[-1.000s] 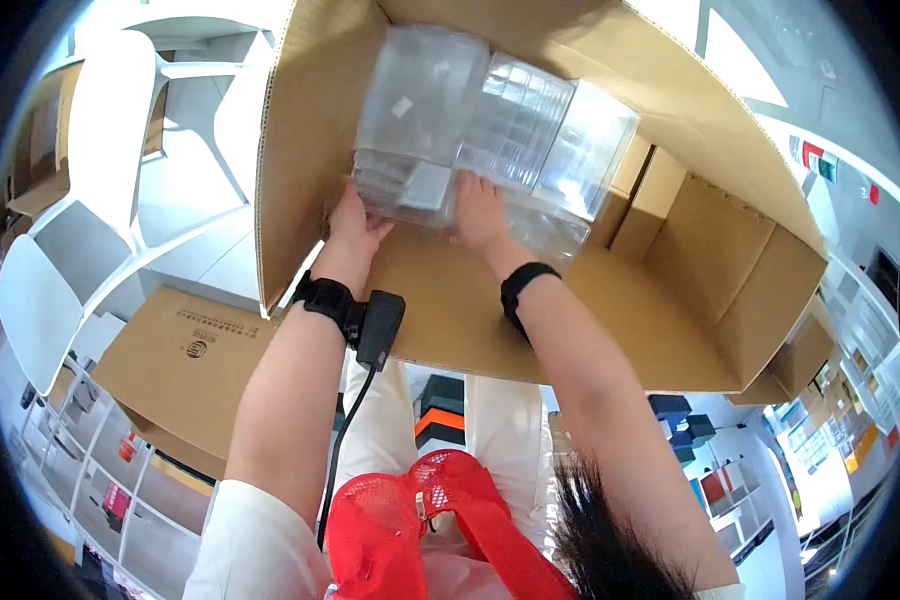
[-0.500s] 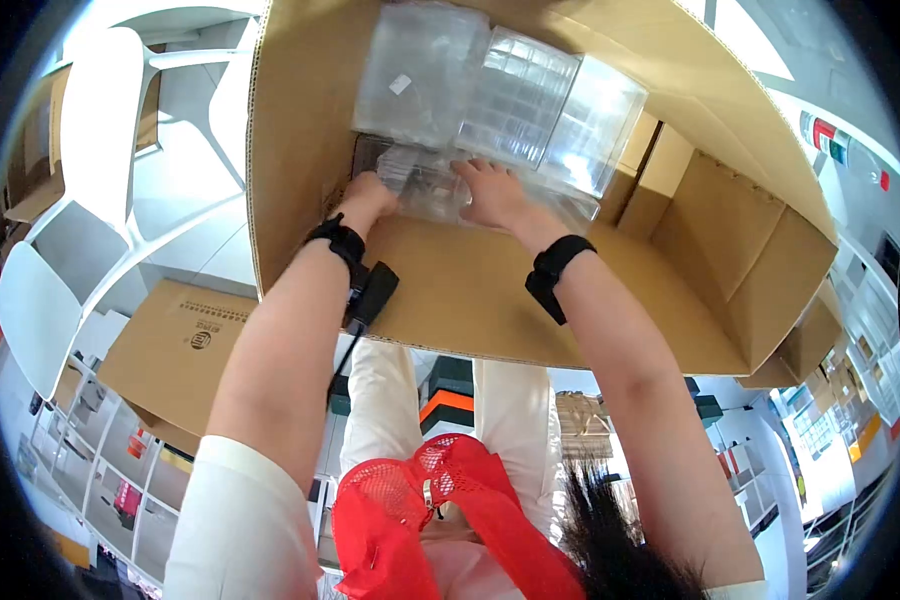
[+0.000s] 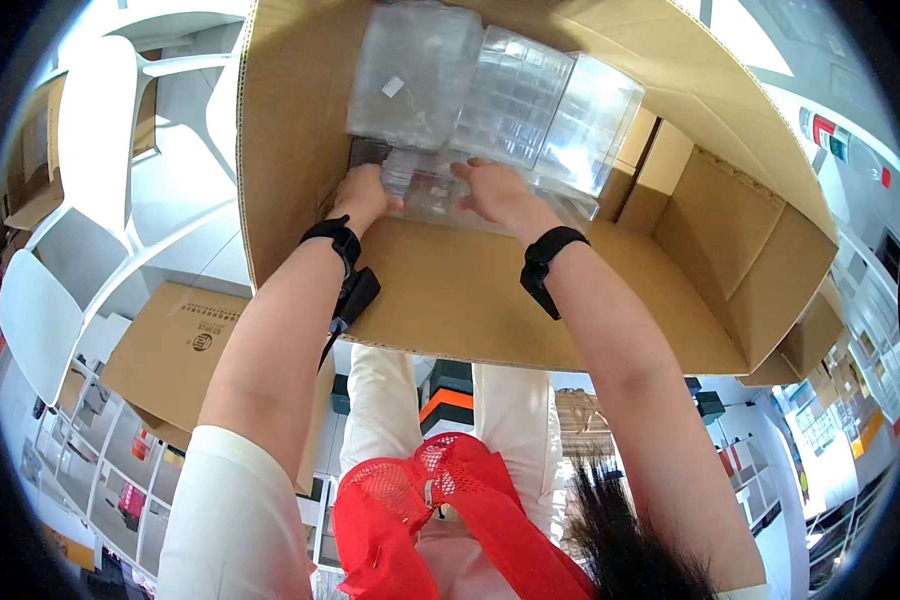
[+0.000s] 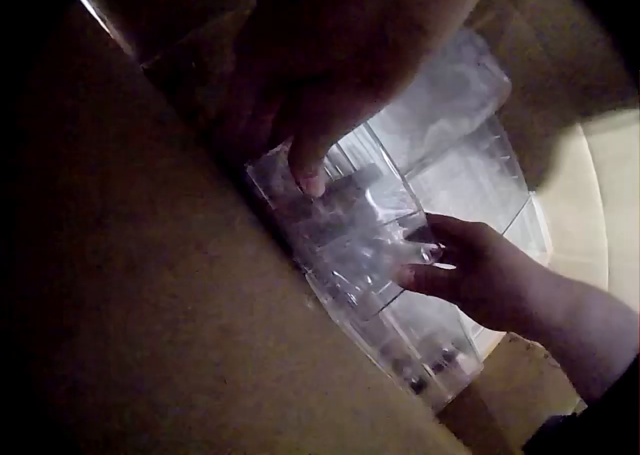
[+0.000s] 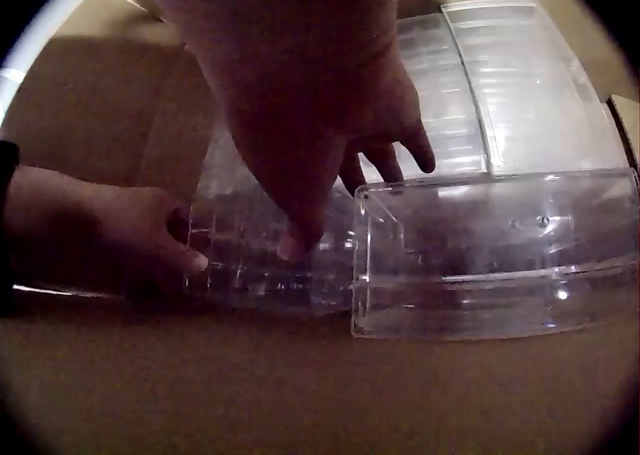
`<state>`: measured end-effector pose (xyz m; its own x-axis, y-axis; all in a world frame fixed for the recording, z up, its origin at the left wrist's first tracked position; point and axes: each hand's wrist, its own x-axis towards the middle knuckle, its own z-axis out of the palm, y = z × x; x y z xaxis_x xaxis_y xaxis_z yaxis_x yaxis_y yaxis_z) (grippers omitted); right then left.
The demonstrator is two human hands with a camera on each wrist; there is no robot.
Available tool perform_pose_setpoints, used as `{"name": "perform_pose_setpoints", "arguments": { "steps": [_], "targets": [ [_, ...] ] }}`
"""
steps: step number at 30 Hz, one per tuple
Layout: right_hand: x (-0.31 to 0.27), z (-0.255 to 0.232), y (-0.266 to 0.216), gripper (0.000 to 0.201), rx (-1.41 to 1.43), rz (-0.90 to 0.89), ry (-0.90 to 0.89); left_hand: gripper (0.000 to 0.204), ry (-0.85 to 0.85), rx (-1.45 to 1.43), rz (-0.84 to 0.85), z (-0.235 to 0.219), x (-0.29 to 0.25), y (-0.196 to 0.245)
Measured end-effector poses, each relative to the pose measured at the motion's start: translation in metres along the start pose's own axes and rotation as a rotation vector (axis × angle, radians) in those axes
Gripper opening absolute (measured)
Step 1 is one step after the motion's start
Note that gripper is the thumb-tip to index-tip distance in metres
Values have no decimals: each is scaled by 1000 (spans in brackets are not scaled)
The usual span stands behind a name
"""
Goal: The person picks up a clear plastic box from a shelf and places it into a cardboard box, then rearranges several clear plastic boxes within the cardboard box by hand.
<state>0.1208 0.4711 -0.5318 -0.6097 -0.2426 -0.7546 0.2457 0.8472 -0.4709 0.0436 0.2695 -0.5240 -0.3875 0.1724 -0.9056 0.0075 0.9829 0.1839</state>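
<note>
My left hand [image 3: 362, 195] holds the left end of a clear plastic box [image 4: 350, 215] inside a large cardboard carton, its thumb lying over the near side. At the other end of this box is my right hand [image 3: 500, 192], with thumb in front and fingers behind, as the right wrist view shows. Right beside it lies another clear box [image 5: 490, 255] along the carton floor. Behind the hands are more clear containers: a cloudy one [image 3: 410, 85] with a small white label, a ribbed one [image 3: 515, 95] and a shiny one [image 3: 592, 125].
The cardboard carton [image 3: 470, 300] surrounds both hands, with its left wall [image 3: 290, 140] close to my left hand. Cardboard pieces [image 3: 660, 175] stand at its right. Outside, a white chair [image 3: 100, 130] and a closed brown carton [image 3: 175, 350] are on the left.
Both hands shifted on the front clear box: the left moved onto its left end, the right spread its fingers and moved slightly right. A white piece seen near the hands earlier no longer stands out.
</note>
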Motion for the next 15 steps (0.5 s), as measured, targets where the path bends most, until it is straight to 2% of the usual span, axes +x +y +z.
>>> {"name": "perform_pose_setpoints", "arguments": {
  "steps": [3, 6, 7, 10, 12, 15],
  "targets": [
    [1, -2, -6, 65, -1, 64, 3, 48, 270, 59, 122, -3, -7, 6],
    [-4, -10, -11, 68, -7, 265, -22, 53, 362, 105, 207, -23, -27, 35],
    [-7, -12, -10, 70, -12, 350, -35, 52, 317, 147, 218, -26, -27, 40],
    [-12, -17, -5, 67, 60, 434, -122, 49, 184, 243, 229, -29, -15, 46],
    [-19, -10, -4, 70, -20, 361, -35, 50, 102, 277, 204, -22, -3, 42],
    [-20, -2, -3, 71, -38, 341, 17, 50, 148, 193, 191, -11, -11, 36]
  ]
}}
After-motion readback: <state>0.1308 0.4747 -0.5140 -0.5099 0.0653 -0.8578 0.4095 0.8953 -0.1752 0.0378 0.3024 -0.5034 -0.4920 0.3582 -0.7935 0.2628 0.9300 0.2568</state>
